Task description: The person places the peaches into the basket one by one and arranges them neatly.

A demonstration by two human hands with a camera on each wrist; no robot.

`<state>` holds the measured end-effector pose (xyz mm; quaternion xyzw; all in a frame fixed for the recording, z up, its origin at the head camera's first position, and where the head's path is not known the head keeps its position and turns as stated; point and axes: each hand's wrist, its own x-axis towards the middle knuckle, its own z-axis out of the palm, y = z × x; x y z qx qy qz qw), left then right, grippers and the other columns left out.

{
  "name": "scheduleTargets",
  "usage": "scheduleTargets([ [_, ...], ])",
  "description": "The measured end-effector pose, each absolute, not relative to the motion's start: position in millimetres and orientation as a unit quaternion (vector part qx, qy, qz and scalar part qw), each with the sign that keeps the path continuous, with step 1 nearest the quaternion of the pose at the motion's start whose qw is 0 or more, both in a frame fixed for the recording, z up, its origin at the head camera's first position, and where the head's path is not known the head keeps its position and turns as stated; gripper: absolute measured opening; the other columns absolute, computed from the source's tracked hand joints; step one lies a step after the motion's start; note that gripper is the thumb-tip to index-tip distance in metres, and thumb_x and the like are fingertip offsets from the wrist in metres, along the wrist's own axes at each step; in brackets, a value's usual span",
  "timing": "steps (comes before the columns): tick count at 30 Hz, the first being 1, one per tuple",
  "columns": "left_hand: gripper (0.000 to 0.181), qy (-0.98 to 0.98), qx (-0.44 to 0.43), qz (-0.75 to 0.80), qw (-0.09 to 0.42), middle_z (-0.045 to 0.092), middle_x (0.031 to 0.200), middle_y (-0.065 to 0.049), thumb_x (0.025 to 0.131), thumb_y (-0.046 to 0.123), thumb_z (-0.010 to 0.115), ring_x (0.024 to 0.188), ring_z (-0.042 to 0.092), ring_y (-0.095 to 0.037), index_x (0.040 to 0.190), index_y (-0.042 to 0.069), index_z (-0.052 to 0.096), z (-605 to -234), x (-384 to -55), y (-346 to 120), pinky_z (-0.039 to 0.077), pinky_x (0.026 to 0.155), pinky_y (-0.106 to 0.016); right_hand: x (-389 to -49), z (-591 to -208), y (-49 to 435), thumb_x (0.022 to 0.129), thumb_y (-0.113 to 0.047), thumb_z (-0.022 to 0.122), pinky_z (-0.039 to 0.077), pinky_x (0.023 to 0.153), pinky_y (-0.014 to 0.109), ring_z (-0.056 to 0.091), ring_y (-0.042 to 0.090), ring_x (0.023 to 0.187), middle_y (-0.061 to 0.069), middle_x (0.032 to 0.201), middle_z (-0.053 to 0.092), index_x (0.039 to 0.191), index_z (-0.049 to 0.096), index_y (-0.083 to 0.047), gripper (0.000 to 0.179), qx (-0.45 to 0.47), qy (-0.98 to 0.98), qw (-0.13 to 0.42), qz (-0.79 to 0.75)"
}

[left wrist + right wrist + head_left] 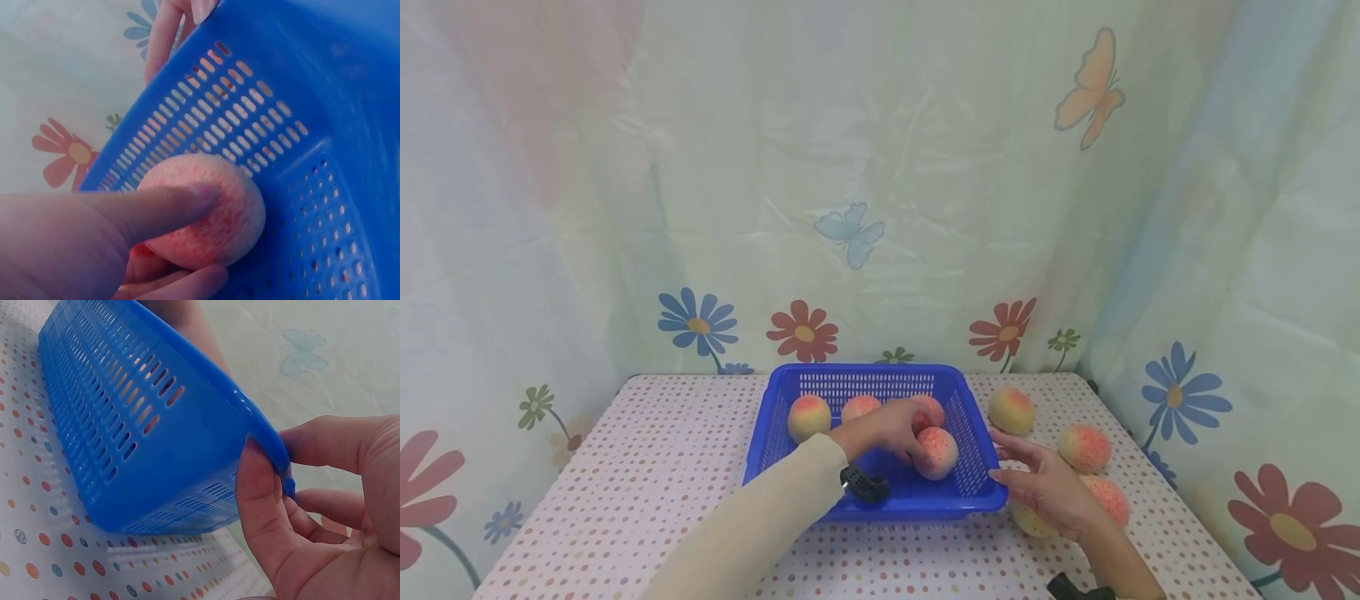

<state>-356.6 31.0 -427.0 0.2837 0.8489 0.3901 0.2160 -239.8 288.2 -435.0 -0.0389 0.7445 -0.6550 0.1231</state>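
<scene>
My left hand [901,429] grips a pink-and-yellow peach [937,454] inside the blue plastic basket [891,504], near its right wall. In the left wrist view the thumb lies across the top of this peach [240,219], with fingers curled beneath it. Three more peaches are in the basket: a yellower peach [809,419] at the left, a peach [860,406] mid-back, and a peach [929,408] partly behind my left hand. At the basket's right side, my right hand [1048,483] pinches the rim, its thumb and fingers around the edge [275,440] in the right wrist view.
Several peaches lie on the dotted tabletop [685,450] right of the basket: one at the back [1011,410], one farther right [1085,448], and two partly hidden by my right hand. A flowered curtain [910,167] hangs behind the table and along both sides.
</scene>
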Motion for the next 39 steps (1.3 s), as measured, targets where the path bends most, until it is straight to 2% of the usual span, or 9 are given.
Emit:
scheduleTargets([
  [5,0.070,0.856,0.274,0.386,0.209,0.064,0.114,-0.011,0.074,0.004,0.091,0.081,0.068,-0.017,0.134,0.004,0.056,-423.7,-355.2,31.9,0.065,0.065,-0.034,-239.6,-435.1,288.1,0.098,-0.014,0.070,0.061,0.093,0.035,0.067,0.022,0.114,0.022,0.142,0.041,0.161,0.027,-0.005,0.077,-0.039,0.742,0.122,-0.658],
  [9,0.074,0.856,0.268,0.388,0.214,0.063,0.122,-0.013,0.075,0.005,0.090,0.083,0.068,-0.016,0.139,0.003,0.053,-420.6,-352.5,30.5,0.065,0.066,-0.033,-239.8,-436.4,287.4,0.098,-0.015,0.069,0.061,0.093,0.035,0.067,0.020,0.115,0.022,0.142,0.042,0.161,0.028,-0.004,0.076,-0.035,0.743,0.119,-0.658],
  [14,0.064,0.852,0.263,0.399,0.215,0.065,0.120,-0.014,0.080,0.007,0.087,0.084,0.070,-0.019,0.136,0.004,0.056,-413.0,-347.9,21.7,0.065,0.072,-0.038,-239.4,-439.4,285.7,0.098,-0.020,0.071,0.061,0.093,0.033,0.067,0.020,0.115,0.025,0.147,0.043,0.159,0.033,-0.005,0.073,-0.027,0.761,0.098,-0.641],
  [19,0.055,0.856,0.282,0.391,0.187,0.068,0.108,-0.014,0.084,0.013,0.085,0.080,0.075,-0.028,0.132,0.005,0.060,-403.0,-348.0,6.0,0.065,0.076,-0.045,-235.6,-440.2,282.5,0.094,-0.028,0.075,0.062,0.091,0.034,0.068,0.026,0.116,0.022,0.148,0.049,0.156,0.042,-0.009,0.073,0.006,0.805,0.058,-0.591],
  [22,0.052,0.866,0.296,0.374,0.149,0.068,0.104,-0.013,0.084,0.017,0.085,0.077,0.077,-0.031,0.130,0.006,0.062,-398.1,-348.4,-5.4,0.065,0.072,-0.042,-232.4,-440.1,281.3,0.093,-0.032,0.075,0.063,0.090,0.035,0.068,0.029,0.120,0.021,0.149,0.051,0.155,0.044,-0.010,0.073,0.015,0.825,0.042,-0.563],
  [25,0.048,0.884,0.305,0.342,0.096,0.070,0.104,-0.010,0.086,0.022,0.084,0.081,0.074,-0.023,0.128,0.010,0.064,-391.2,-342.3,-19.6,0.064,0.072,-0.033,-229.0,-439.9,280.3,0.093,-0.032,0.076,0.063,0.090,0.034,0.066,0.030,0.123,0.021,0.149,0.052,0.154,0.045,-0.008,0.072,0.015,0.831,0.028,-0.555],
  [27,0.043,0.893,0.308,0.323,0.056,0.071,0.103,-0.007,0.087,0.023,0.083,0.084,0.070,-0.016,0.125,0.013,0.066,-387.6,-336.1,-29.5,0.061,0.073,-0.028,-226.4,-439.1,279.8,0.094,-0.030,0.075,0.062,0.089,0.032,0.068,0.026,0.120,0.021,0.148,0.054,0.153,0.046,-0.006,0.069,0.010,0.833,0.013,-0.554],
  [33,0.030,0.903,0.292,0.313,-0.038,0.070,0.101,-0.004,0.091,0.020,0.077,0.091,0.066,-0.018,0.119,0.013,0.069,-382.0,-310.0,-60.5,0.058,0.079,-0.033,-219.5,-434.9,280.6,0.097,-0.022,0.072,0.063,0.082,0.028,0.069,0.006,0.101,0.023,0.140,0.059,0.144,0.055,-0.001,0.054,-0.013,0.833,-0.063,-0.550],
  [39,0.026,0.911,0.259,0.299,-0.121,0.071,0.100,0.001,0.089,0.020,0.080,0.091,0.066,-0.013,0.114,0.016,0.072,-389.1,-288.3,-90.1,0.061,0.079,-0.029,-214.4,-431.5,287.0,0.100,-0.026,0.068,0.063,0.082,0.025,0.071,0.004,0.097,0.023,0.139,0.061,0.140,0.059,-0.001,0.048,-0.011,0.843,-0.111,-0.527],
])
